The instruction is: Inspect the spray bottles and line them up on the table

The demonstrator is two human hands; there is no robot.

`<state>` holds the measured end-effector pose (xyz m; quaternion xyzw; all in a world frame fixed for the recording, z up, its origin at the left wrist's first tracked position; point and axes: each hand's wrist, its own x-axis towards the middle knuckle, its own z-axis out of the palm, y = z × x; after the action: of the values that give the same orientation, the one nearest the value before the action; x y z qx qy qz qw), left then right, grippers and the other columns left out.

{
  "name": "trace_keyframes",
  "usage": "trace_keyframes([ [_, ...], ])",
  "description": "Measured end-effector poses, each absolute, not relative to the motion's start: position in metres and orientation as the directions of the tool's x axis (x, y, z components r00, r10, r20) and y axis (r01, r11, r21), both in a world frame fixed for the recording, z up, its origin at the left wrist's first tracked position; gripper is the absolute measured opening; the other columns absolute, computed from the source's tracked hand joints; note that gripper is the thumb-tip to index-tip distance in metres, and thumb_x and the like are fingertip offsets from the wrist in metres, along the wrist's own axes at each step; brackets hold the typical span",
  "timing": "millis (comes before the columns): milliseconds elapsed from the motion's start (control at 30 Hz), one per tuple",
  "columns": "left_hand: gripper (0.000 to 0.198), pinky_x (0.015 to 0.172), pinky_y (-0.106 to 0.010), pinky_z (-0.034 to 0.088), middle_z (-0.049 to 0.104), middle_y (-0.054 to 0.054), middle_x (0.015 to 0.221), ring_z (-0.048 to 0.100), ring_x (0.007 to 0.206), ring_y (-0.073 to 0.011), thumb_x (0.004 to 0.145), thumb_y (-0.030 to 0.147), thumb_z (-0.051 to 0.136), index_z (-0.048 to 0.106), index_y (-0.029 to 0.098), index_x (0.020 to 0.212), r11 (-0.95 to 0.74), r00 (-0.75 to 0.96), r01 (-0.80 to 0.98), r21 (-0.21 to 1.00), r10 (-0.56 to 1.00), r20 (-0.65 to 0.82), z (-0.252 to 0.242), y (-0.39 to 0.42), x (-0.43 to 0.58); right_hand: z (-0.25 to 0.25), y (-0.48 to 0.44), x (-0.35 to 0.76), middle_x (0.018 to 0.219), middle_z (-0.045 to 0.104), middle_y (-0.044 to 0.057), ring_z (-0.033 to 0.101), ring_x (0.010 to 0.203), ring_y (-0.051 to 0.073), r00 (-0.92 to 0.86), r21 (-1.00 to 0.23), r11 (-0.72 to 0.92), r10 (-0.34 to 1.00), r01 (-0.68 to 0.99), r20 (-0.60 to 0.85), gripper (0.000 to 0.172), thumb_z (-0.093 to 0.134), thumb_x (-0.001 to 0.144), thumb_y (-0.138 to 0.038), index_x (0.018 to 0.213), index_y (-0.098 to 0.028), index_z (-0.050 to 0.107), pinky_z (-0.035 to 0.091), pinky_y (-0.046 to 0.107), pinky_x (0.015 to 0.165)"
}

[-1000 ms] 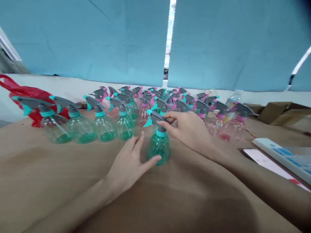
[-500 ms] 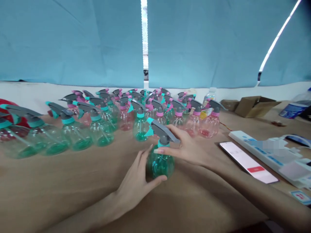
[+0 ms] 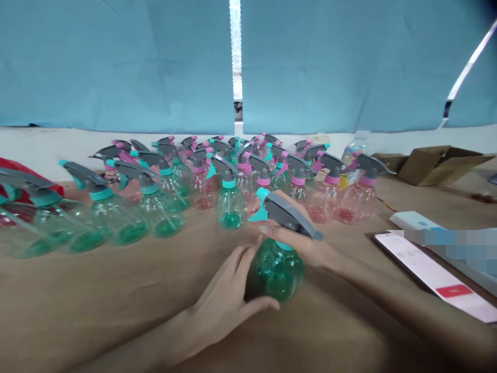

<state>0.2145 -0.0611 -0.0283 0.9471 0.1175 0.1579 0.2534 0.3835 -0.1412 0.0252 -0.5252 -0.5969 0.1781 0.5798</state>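
A squat green spray bottle [image 3: 279, 272] with a grey trigger head and turquoise nozzle stands upright in front of me. My left hand [image 3: 229, 290] curves around the lower left of its body, fingertips on the side and thumb along the front. Behind the grey lever, my right hand [image 3: 298, 241] grips the bottle at its turquoise collar, with the index finger and thumb pointing left; some of its fingers are hidden. Just beyond stands another green spray bottle [image 3: 230, 207] with a little green showing at its base.
Rows of green spray bottles [image 3: 124, 220] and pink spray bottles [image 3: 357, 199] line the back of the wooden table [image 3: 116, 305]. To the right lie a lit phone [image 3: 430, 274], a white power strip [image 3: 411, 220] and an open cardboard box [image 3: 427, 166]. Blue cloth hangs behind.
The view has shifted slightly. The held spray bottle sits lower and farther right in view, its trigger head turned a little. My right fingers have shifted around the collar, the thumb now higher.
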Motion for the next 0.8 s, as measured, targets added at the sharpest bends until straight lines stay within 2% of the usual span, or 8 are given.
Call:
trace_keyframes([
  [167,0.082,0.098,-0.049,0.038,0.043,-0.014,0.134,0.041,0.123,-0.0328,0.079,0.060,0.061,0.024,0.021,0.141,-0.897,0.941,0.188,0.399,0.281,0.187,-0.031,-0.044,0.210,0.024,-0.130,0.387,0.065,0.042,-0.006,0.033,0.052,0.011,0.139,-0.828,0.450,0.846,0.335,0.515,0.015,0.061,0.078,-0.026,0.091,-0.027,0.053,0.033,0.027,0.053],
  [267,0.080,0.099,-0.051,0.034,0.041,-0.016,0.137,0.038,0.126,-0.0336,0.080,0.063,0.056,0.027,0.017,0.139,-0.922,0.950,0.204,0.329,0.267,0.160,-0.033,-0.040,0.209,0.024,-0.129,0.387,0.062,0.040,-0.007,0.034,0.053,0.011,0.127,-0.842,0.435,0.861,0.318,0.493,0.012,0.060,0.081,-0.029,0.088,-0.026,0.051,0.032,0.027,0.054],
  [400,0.081,0.101,-0.052,0.032,0.038,-0.016,0.141,0.035,0.128,-0.0336,0.081,0.065,0.053,0.030,0.015,0.140,-0.936,0.958,0.219,0.276,0.260,0.121,-0.034,-0.041,0.210,0.025,-0.133,0.385,0.067,0.046,-0.005,0.039,0.057,0.011,0.147,-0.838,0.419,0.859,0.350,0.491,0.015,0.057,0.084,-0.034,0.079,-0.025,0.046,0.033,0.027,0.055],
  [633,0.081,0.103,-0.056,0.028,0.033,-0.019,0.145,0.028,0.132,-0.0377,0.079,0.071,0.049,0.042,0.012,0.135,-0.943,0.961,0.253,0.216,0.271,0.060,-0.033,-0.042,0.212,0.031,-0.140,0.385,0.066,0.042,-0.004,0.039,0.060,0.013,0.173,-0.797,0.393,0.840,0.459,0.514,0.021,0.054,0.085,-0.036,0.070,-0.025,0.045,0.035,0.028,0.058],
  [800,0.079,0.105,-0.055,0.026,0.031,-0.019,0.146,0.027,0.133,-0.0362,0.082,0.069,0.046,0.042,0.011,0.136,-0.951,0.966,0.235,0.199,0.251,0.059,-0.036,-0.041,0.210,0.025,-0.137,0.385,0.072,0.050,-0.004,0.042,0.060,0.011,0.208,-0.811,0.407,0.827,0.419,0.523,0.007,0.057,0.084,-0.032,0.089,-0.026,0.056,0.036,0.025,0.056],
])
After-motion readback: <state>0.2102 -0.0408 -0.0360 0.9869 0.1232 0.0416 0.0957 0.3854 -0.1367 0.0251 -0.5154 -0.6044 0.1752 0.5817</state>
